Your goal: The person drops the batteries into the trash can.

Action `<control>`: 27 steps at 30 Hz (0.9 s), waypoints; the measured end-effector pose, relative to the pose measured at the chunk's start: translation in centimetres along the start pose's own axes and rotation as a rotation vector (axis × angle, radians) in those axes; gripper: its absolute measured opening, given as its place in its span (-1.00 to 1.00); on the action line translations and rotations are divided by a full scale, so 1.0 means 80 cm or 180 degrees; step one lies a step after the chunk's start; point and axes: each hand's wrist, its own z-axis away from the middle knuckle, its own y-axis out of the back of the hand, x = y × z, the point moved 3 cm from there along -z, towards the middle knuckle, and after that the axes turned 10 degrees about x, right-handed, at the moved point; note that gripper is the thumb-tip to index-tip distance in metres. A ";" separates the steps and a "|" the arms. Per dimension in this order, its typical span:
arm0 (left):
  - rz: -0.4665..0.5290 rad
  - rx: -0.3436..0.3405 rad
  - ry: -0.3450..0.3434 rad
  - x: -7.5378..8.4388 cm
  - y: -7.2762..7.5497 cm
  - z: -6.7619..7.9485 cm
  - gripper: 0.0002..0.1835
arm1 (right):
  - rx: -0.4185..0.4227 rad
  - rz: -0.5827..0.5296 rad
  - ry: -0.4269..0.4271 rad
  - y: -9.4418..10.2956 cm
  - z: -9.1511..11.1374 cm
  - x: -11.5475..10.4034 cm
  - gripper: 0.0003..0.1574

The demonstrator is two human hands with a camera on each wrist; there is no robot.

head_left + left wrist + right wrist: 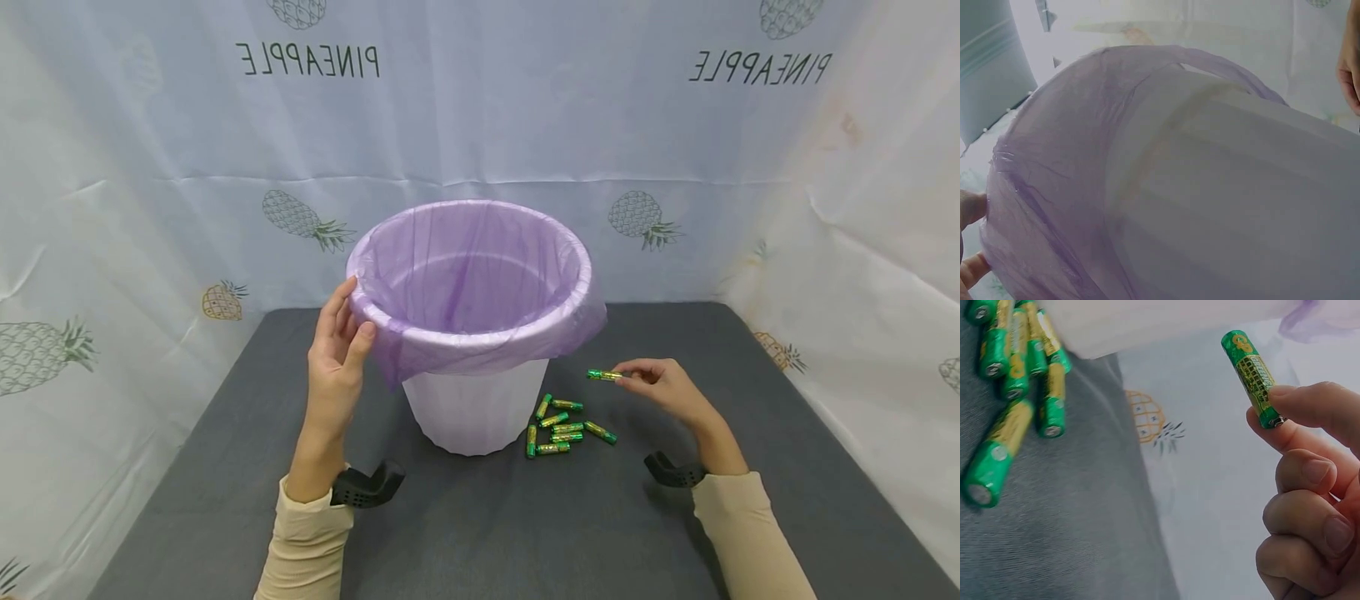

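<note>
A white trash bin (pixel 480 408) lined with a purple plastic bag (pixel 465 354) stands on the table, the bag folded over its rim. My left hand (pixel 335 350) rests against the rim's left side, fingers extended and thumb toward the front. In the left wrist view, fingertips (pixel 974 272) touch the bag's edge. To the right of the bin, my right hand (pixel 667 387) pinches a green and gold battery (pixel 1250 378) by one end between thumb and index finger, above the table. Several more such batteries (pixel 567 428) lie loosely grouped at the bin's right foot.
A dark grey cloth (pixel 465 533) covers the table. White pineapple-print curtains (pixel 480 108) hang behind and at both sides. Each wrist wears a black camera band (pixel 371 485).
</note>
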 end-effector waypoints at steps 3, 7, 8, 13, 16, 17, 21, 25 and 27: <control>0.0017 -0.0005 -0.0009 0.001 0.000 0.001 -0.44 | 0.0084 0.0017 0.0082 0.005 -0.001 -0.010 -0.76; 0.0039 -0.0012 -0.0036 0.001 0.000 0.002 -0.44 | 0.0145 0.0036 0.0200 0.011 -0.004 -0.022 -0.77; 0.0037 -0.0011 -0.0036 0.001 0.001 0.002 -0.44 | 0.0161 0.0050 0.0214 0.012 -0.005 -0.025 -0.78; 0.0006 -0.0002 -0.0015 0.002 0.001 0.002 -0.44 | 0.0220 0.0134 0.0290 0.019 -0.008 -0.033 -0.79; 0.0006 -0.0016 -0.0029 0.002 0.002 0.001 -0.45 | 0.0246 0.0167 0.0343 0.024 -0.009 -0.036 -0.80; 0.0025 -0.0034 -0.0048 0.001 0.002 0.001 -0.45 | 0.0253 0.0169 0.0356 0.025 -0.009 -0.037 -0.80; 0.0092 -0.0083 -0.0113 0.000 0.003 0.001 -0.47 | 0.0271 0.0155 0.0398 0.031 -0.010 -0.046 -0.80; 0.0090 -0.0079 -0.0080 -0.001 0.002 0.001 -0.47 | 0.0330 0.0109 0.0403 0.039 -0.009 -0.057 -0.80; 0.0074 -0.0087 -0.0045 -0.002 0.001 0.001 -0.47 | 0.0382 0.0114 0.0424 0.045 -0.008 -0.062 -0.80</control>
